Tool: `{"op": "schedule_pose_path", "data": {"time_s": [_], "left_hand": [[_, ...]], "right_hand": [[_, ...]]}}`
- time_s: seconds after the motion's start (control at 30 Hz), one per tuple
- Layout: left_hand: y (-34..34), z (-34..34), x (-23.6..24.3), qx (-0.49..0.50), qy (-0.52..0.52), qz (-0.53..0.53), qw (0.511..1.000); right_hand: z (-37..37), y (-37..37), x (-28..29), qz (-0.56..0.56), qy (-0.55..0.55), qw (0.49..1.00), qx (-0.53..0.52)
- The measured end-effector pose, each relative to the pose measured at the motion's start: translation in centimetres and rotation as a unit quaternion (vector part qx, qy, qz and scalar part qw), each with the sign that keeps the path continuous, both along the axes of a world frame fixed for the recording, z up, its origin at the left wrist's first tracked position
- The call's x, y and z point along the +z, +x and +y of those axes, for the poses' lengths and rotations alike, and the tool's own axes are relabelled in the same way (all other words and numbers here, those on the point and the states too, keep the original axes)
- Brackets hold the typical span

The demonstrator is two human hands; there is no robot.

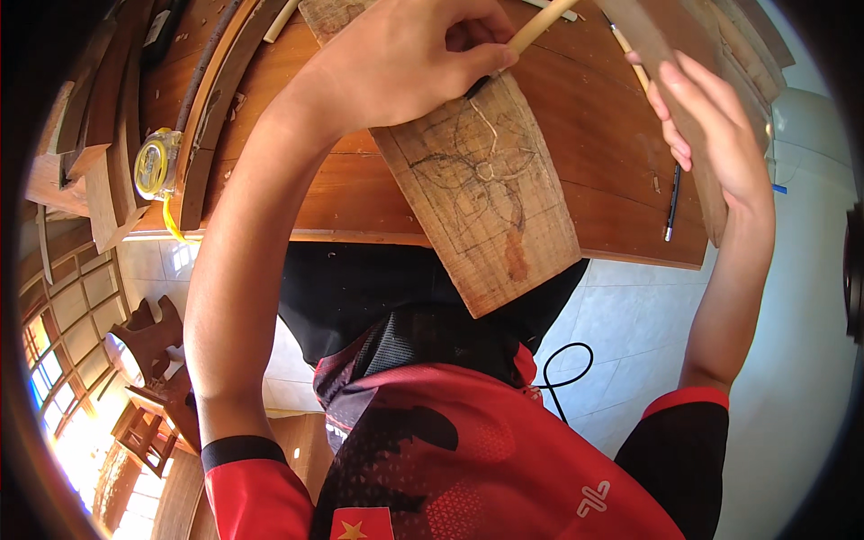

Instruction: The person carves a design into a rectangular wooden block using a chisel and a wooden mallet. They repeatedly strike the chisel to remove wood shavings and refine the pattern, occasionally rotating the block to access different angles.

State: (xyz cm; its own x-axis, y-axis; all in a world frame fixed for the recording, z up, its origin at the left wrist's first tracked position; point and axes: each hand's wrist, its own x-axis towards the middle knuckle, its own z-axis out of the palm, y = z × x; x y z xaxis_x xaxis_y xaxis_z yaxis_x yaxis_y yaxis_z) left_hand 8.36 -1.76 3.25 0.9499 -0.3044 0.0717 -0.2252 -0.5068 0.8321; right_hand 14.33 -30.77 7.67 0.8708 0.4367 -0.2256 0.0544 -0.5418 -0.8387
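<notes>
A wooden board [490, 198] with a pencilled flower lies slanted across the table, its near end jutting past the edge. One curved line of the drawing is cut pale into the wood. My left hand [423, 58] rests over the board, fingers closed round a carving chisel [537, 27]. The chisel's pale handle leans up to the right, and its dark blade meets the board near the cut line. On the right, my right hand [715, 117] grips a long brown piece of wood [670, 72], slightly blurred and raised beside the chisel.
The brown table [621, 180] carries a pencil [672, 202], another thin wooden-handled tool [630, 54] and wood shavings. A yellow tape measure [157, 165] sits at the left beside stacked wood strips [99, 171]. Carved wooden furniture [153, 360] stands on the floor at lower left.
</notes>
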Motion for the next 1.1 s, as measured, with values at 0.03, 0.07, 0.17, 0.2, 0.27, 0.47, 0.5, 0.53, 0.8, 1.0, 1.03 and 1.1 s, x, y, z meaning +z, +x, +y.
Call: {"op": "schedule_pose_path", "data": {"time_s": [0.03, 0.07, 0.17, 0.2, 0.27, 0.47, 0.5, 0.53, 0.8, 1.0, 1.03, 1.1], "left_hand": [[-0.5, 0.0, 0.6, -0.004, 0.014, -0.016, 1.0], [-0.7, -0.1, 0.7, -0.003, 0.019, -0.028, 0.999], [-0.8, -0.3, 0.8, 0.005, 0.02, -0.047, 0.999], [-0.9, -0.3, 0.8, 0.008, 0.02, -0.047, 0.999], [-0.8, 0.0, 0.7, 0.005, 0.009, -0.037, 0.999], [-0.9, 0.0, 0.7, 0.002, -0.001, -0.049, 0.999], [-0.9, 0.0, 0.9, -0.001, -0.002, -0.05, 0.999], [-0.6, 0.4, 0.8, -0.01, -0.023, -0.039, 0.999], [-0.7, 0.8, 1.2, 0.002, -0.026, -0.002, 1.0], [-1.0, 0.9, 0.3, 0.008, -0.017, -0.056, 0.998], [-0.7, 0.8, -0.3, 0.012, -0.007, -0.061, 0.998], [-0.6, 0.7, -0.5, 0.019, 0.006, -0.047, 0.999]], "right_hand": [[0.2, 0.1, -0.1, -0.003, -0.013, 1.0, 0.005], [0.5, 0.4, 0.0, -0.006, -0.026, 1.0, 0.011], [0.4, 1.0, 0.6, 0.005, -0.032, 0.999, 0.01], [0.4, 1.1, 0.8, 0.015, -0.043, 0.999, 0.025], [1.2, 1.1, 1.0, 0.004, -0.055, 0.998, 0.026], [1.1, 2.1, 1.2, 0.002, -0.086, 0.995, 0.041], [1.9, 1.6, 1.3, -0.018, -0.063, 0.998, 0.019], [2.3, 1.2, 1.4, -0.038, -0.041, 0.998, -0.004], [3.0, 1.4, 1.8, -0.01, -0.059, 0.998, 0.001], [4.7, 3.3, 3.6, 0.006, -0.069, 0.997, 0.036], [4.5, 3.4, 4.1, 0.005, -0.119, 0.99, 0.07], [5.1, 3.2, 4.1, 0.001, -0.148, 0.988, 0.047]]}}
